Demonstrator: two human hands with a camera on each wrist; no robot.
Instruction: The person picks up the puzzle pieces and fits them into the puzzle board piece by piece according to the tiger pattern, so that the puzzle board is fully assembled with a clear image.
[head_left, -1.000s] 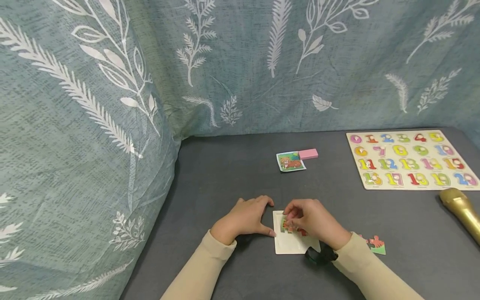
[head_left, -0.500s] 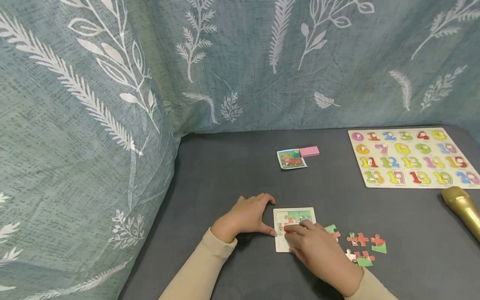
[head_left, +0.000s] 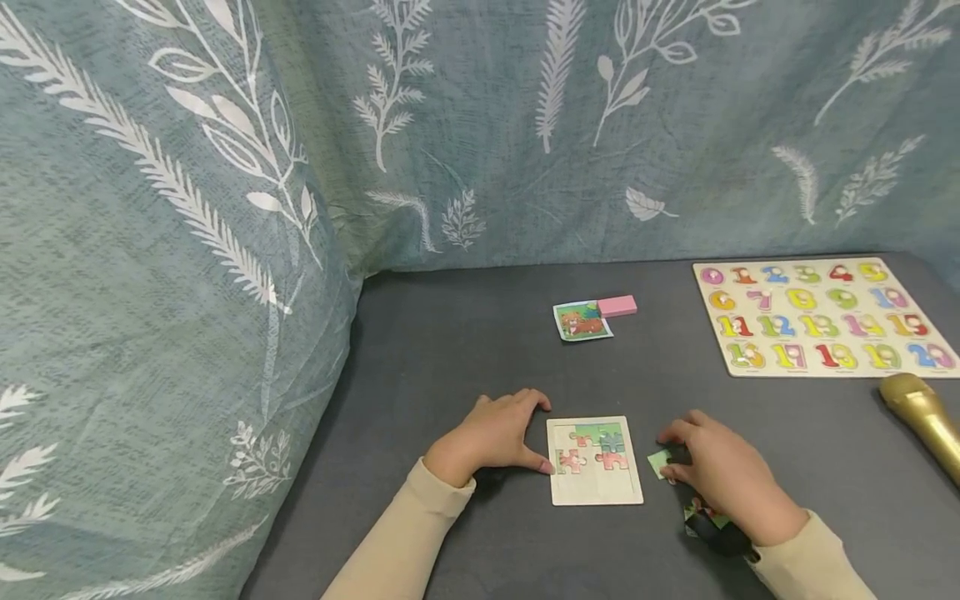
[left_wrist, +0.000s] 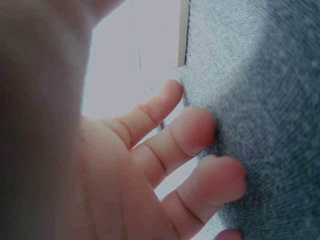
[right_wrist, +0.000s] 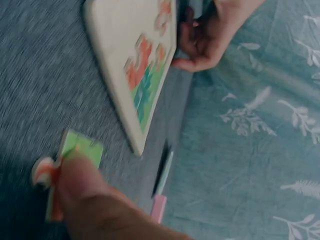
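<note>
A wooden jigsaw tray (head_left: 600, 492) lies flat on the dark table, several joined and separate pieces in its upper half. My left hand (head_left: 489, 438) rests at its left side, fingers spread and bent loosely, thumb tip touching the edge. To the right of the tray my right hand (head_left: 723, 467) pinches a jigsaw piece (head_left: 657, 462) at the table surface. Green and orange show on that jigsaw piece (right_wrist: 87, 147) in the right wrist view, with the thumb over part of it. More loose pieces (head_left: 716, 518) are partly hidden under the right wrist.
Farther back lie a bear picture card (head_left: 582, 322) and a pink block (head_left: 617, 307), touching. A number board (head_left: 821, 317) stands at the back right, with a gold microphone (head_left: 921, 421) in front. A leaf-patterned curtain (head_left: 495, 167) borders the back and left.
My right hand has left the tray, where it was pressing an orange piece at the left, and moved right to a loose green-and-orange piece. The left hand has stayed in place.
</note>
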